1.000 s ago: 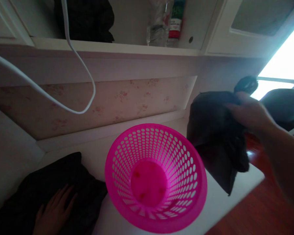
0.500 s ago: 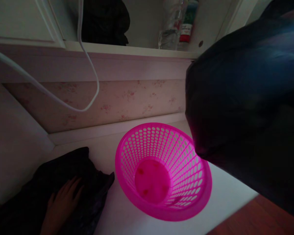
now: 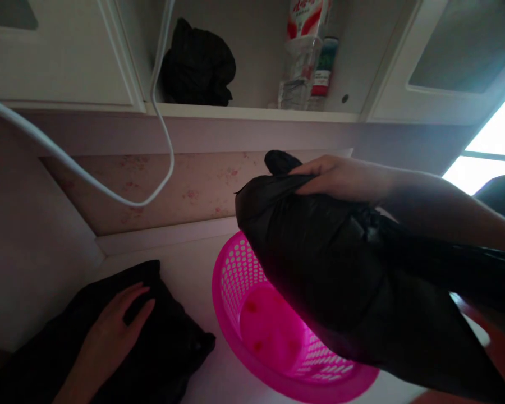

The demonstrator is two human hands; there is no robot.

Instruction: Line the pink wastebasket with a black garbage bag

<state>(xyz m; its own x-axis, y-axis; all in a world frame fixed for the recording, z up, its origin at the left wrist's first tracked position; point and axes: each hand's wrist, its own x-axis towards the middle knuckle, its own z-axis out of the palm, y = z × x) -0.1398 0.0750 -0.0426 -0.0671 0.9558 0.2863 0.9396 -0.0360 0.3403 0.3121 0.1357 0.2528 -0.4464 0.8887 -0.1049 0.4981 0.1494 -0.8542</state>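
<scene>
My right hand [image 3: 340, 177] grips the top edge of a black plastic bag [image 3: 320, 258] and holds it in the air over the right half of a bright pink perforated basket [image 3: 244, 292]. The bag hides most of the basket's right side. My left hand [image 3: 115, 322] lies flat, fingers slightly apart, on a pile of black cloth [image 3: 160, 348] at the lower left of the white surface [image 3: 193, 264].
A white cable [image 3: 109, 191] loops down across the wall at the left. On the shelf above sit a dark bundle [image 3: 197, 64] and bottles [image 3: 305, 56]. A bright window [image 3: 488, 157] is at the right, with red-brown floor [image 3: 500, 359] beyond the surface's edge.
My right hand has carried the black bag from the right side leftward over the basket. The left hand stays on the black cloth. The view has shifted a little upward.
</scene>
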